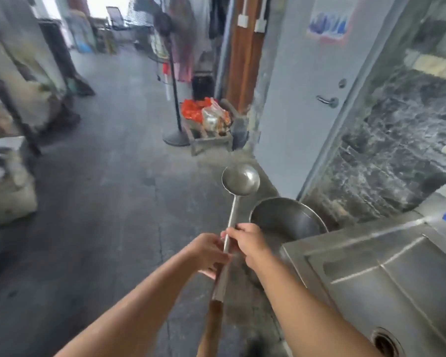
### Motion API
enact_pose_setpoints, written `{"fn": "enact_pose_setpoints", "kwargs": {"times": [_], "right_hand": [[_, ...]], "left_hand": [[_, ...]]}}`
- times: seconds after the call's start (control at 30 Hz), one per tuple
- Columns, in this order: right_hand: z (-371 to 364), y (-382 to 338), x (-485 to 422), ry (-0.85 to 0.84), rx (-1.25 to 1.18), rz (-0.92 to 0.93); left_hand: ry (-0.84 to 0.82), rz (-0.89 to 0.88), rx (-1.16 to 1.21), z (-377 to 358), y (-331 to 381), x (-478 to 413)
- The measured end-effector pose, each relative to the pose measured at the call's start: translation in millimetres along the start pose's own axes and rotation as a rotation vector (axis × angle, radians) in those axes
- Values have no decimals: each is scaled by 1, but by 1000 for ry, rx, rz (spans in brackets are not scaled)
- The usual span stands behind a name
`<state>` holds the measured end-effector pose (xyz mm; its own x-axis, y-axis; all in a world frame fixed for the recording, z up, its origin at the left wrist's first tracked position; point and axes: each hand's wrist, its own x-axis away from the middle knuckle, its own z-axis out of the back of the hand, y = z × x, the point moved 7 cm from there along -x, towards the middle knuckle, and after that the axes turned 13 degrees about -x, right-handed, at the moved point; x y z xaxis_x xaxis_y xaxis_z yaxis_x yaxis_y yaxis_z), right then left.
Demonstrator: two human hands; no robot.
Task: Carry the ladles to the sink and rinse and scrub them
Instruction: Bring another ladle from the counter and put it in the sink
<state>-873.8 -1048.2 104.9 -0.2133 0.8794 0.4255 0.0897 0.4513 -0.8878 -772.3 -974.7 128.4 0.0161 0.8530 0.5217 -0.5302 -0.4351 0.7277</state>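
Note:
A long steel ladle with a wooden lower handle points away from me over the floor, its bowl facing up. My left hand grips the metal shaft from the left. Just above it, my right hand pinches the same shaft from the right. Low on the right is the steel sink, its drain hole in the corner. Only this one ladle shows.
A large steel pot stands on the floor beside the sink's near corner. A fan stand, a low crate with orange bags and a grey door lie ahead. Sacks and shelves line the left.

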Motion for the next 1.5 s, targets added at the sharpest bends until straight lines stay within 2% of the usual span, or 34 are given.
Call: {"fn": "enact_pose_setpoints", "kwargs": {"times": [0.23, 0.4, 0.7, 0.83, 0.97, 1.13, 1.3, 1.5], "right_hand": [[-294, 66, 55, -496, 257, -55], [-470, 133, 112, -821, 375, -138], [-725, 252, 241, -1435, 604, -253], [-794, 292, 307, -1618, 716, -231], [-852, 343, 371, -1712, 794, -274], [-938, 418, 441, -1693, 820, -355], [-1013, 485, 485, -1618, 929, -316], [-1076, 549, 502, -1581, 1054, -285]], "left_hand": [[386, 174, 402, 154, -191, 147], [617, 249, 664, 219, -312, 249], [1077, 515, 901, 289, -479, 418], [1235, 567, 968, 300, -524, 481], [1375, 580, 1056, 309, -575, 540], [1494, 602, 1147, 330, -672, 611], [1468, 704, 1192, 349, -779, 665], [1389, 758, 1271, 367, -869, 691]]}}
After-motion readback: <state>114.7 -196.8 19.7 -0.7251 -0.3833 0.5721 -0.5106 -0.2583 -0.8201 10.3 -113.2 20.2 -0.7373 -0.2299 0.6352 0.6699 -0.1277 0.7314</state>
